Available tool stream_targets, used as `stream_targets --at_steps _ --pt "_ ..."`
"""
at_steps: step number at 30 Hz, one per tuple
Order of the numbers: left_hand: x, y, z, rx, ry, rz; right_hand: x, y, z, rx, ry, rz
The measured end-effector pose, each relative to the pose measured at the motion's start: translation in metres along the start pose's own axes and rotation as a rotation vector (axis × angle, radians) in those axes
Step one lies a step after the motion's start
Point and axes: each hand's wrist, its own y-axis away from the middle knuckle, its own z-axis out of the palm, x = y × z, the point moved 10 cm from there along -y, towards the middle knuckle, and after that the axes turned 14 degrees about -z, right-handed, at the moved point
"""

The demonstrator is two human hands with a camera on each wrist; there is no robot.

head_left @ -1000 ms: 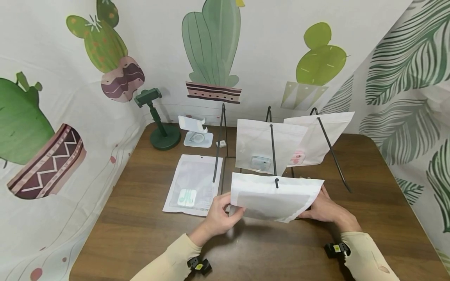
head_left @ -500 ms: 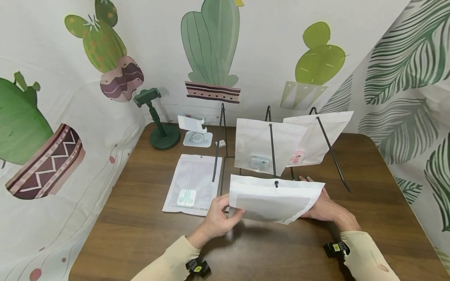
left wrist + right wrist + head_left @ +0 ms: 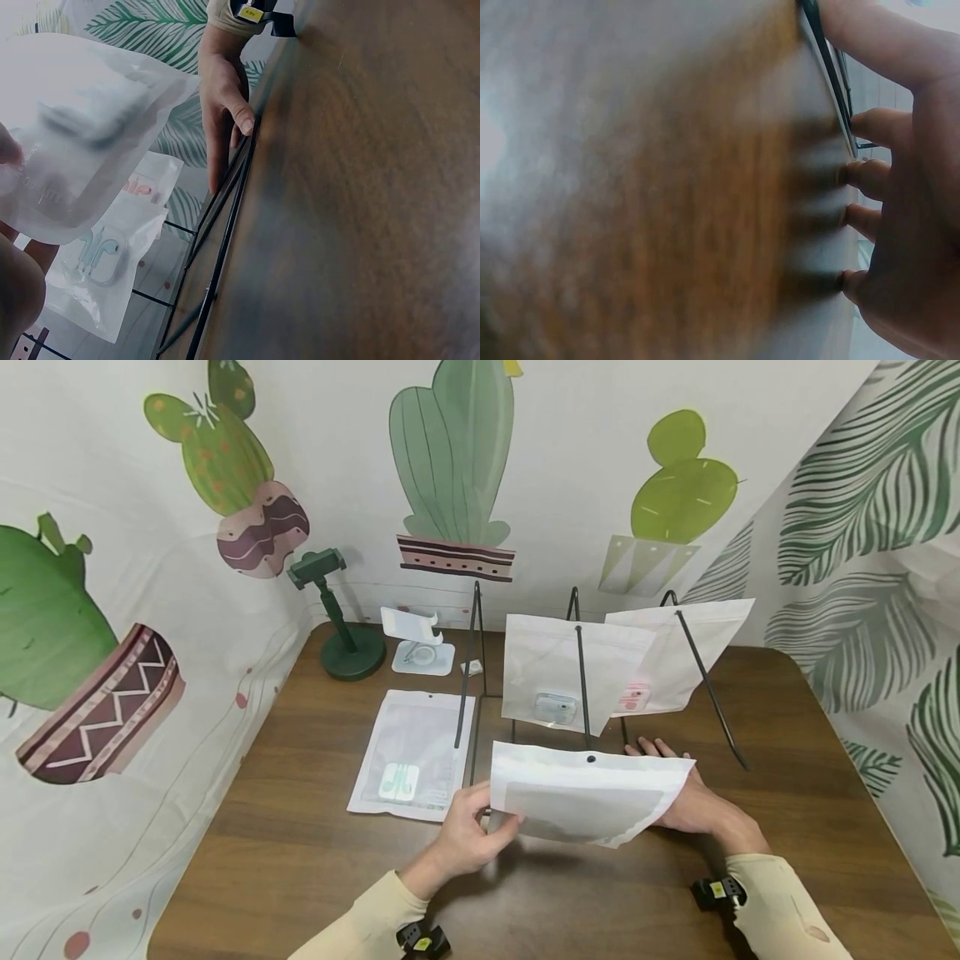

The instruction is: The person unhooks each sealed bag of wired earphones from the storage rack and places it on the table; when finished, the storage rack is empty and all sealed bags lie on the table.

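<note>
My left hand (image 3: 468, 833) pinches the left edge of a white zip pouch (image 3: 592, 793) between thumb and fingers. The pouch tilts in front of the middle prong, its round hang hole showing at the top centre. In the left wrist view a blurred dark shape shows through the clear side of this pouch (image 3: 112, 150). My right hand (image 3: 697, 802) lies at the base of the black wire rack (image 3: 480, 710), fingers stretched out on the wooden table. In the right wrist view its fingertips (image 3: 859, 176) touch down near a black rod (image 3: 832, 67).
Behind, a pouch with earphones (image 3: 555, 668) and another with a pink case (image 3: 675, 660) hang on rack prongs. To the left lies a flat pouch with green-white earphones (image 3: 397, 781). A green stand (image 3: 348, 643) and a white phone stand (image 3: 420, 647) stand at the back left.
The held pouch has come slightly down and toward me; the prong tip that poked through its hole is no longer seen there. The right hand's fingers have spread farther out past the pouch.
</note>
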Motion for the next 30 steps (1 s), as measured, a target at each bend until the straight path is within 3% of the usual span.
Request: stream_targets --at_steps 5,12,15,30 --pt "0.005 0.0 -0.001 0.008 -0.005 0.007 0.001 0.0 0.001 -0.034 0.011 0.02" --pt "-0.024 0.01 0.003 0.013 -0.002 0.018 0.002 -0.003 0.004 -0.069 0.031 0.051" --pt "-0.03 0.014 0.006 -0.002 -0.007 0.015 0.003 -0.003 0.005 -0.075 0.016 0.07" --pt "-0.022 0.026 -0.007 0.023 0.029 0.113 0.01 0.004 0.01 -0.053 -0.066 0.076"
